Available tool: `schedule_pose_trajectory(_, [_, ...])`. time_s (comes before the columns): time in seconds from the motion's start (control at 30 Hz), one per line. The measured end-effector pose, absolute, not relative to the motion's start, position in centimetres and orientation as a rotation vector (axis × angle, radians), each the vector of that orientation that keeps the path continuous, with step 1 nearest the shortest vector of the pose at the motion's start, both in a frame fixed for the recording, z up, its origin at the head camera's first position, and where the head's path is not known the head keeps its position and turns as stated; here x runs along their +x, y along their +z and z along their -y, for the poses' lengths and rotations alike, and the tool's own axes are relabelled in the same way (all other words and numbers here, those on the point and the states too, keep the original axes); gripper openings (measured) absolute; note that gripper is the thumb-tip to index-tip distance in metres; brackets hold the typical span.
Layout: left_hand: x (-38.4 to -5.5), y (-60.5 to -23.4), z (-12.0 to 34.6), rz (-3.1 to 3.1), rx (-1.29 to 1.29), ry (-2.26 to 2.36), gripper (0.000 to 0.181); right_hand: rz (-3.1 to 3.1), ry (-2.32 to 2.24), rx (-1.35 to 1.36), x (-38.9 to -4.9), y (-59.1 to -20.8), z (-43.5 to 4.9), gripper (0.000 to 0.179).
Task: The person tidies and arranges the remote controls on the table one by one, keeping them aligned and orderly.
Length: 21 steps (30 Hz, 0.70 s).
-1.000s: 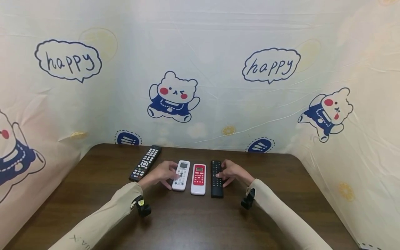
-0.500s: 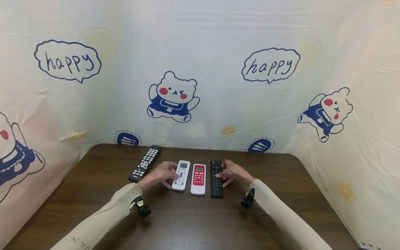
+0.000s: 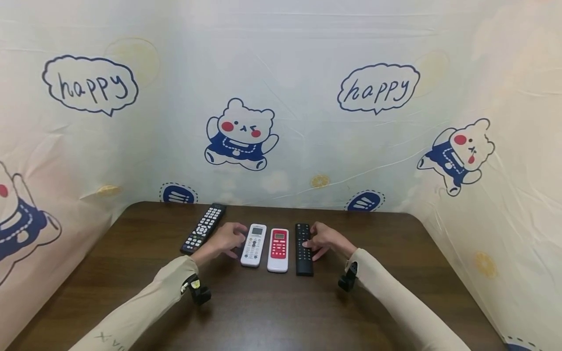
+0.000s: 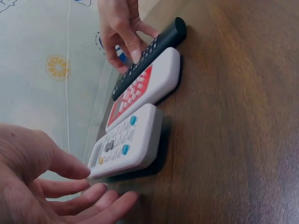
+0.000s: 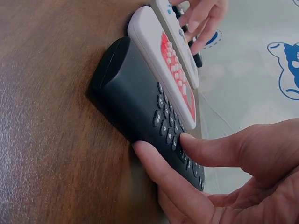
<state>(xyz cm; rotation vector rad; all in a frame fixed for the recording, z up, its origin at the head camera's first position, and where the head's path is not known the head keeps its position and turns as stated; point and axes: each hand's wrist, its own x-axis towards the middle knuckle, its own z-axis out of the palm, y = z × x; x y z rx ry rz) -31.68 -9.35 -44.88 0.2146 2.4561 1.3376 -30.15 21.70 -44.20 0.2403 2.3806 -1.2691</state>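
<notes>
Three remote controls lie side by side on the brown table (image 3: pixel 281 307). My left hand (image 3: pixel 227 238) is beside the white remote control (image 3: pixel 253 248), its fingers loosely bent at that remote's left edge and holding nothing. In the left wrist view the thumb tip overlaps the white casing's near edge. The red and white remote control (image 3: pixel 278 249) lies in the middle, with neither hand on it. On the right, my right hand (image 3: pixel 328 240) pinches the slim black remote control (image 3: pixel 304 258), thumb on its buttons and fingers along its right side, as the right wrist view shows.
A longer black remote control with white buttons (image 3: pixel 204 228) lies slanted at the back left, partly behind the left hand. A printed curtain (image 3: pixel 303 146) with bears and speech bubbles rises behind the table. Each wrist wears a small camera, such as the left wrist's camera (image 3: pixel 201 294).
My left thumb has lifted off the front of the white remote control and that hand has drawn slightly left. The right hand keeps its pinch, and the remotes stay in place.
</notes>
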Motion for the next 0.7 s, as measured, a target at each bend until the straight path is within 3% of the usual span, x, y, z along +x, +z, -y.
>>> schedule_pose_trajectory(0.23, [-32.0, -44.7, 9.9, -2.556, 0.280, 1.365, 0.038, -2.377, -1.266, 0.252, -30.1, -44.2, -21.6, 0.056])
schedule_pose_trajectory(0.47, [-33.0, -44.6, 10.5, -2.626, 0.325, 1.378, 0.033, -2.375, -1.303, 0.238, -30.0, -44.2, -21.6, 0.074])
schedule_pose_trajectory(0.7, [-34.1, -44.3, 11.4, -2.864, 0.492, 1.186, 0.030, -2.405, -1.313, 0.212, -29.7, -44.4, -21.4, 0.080])
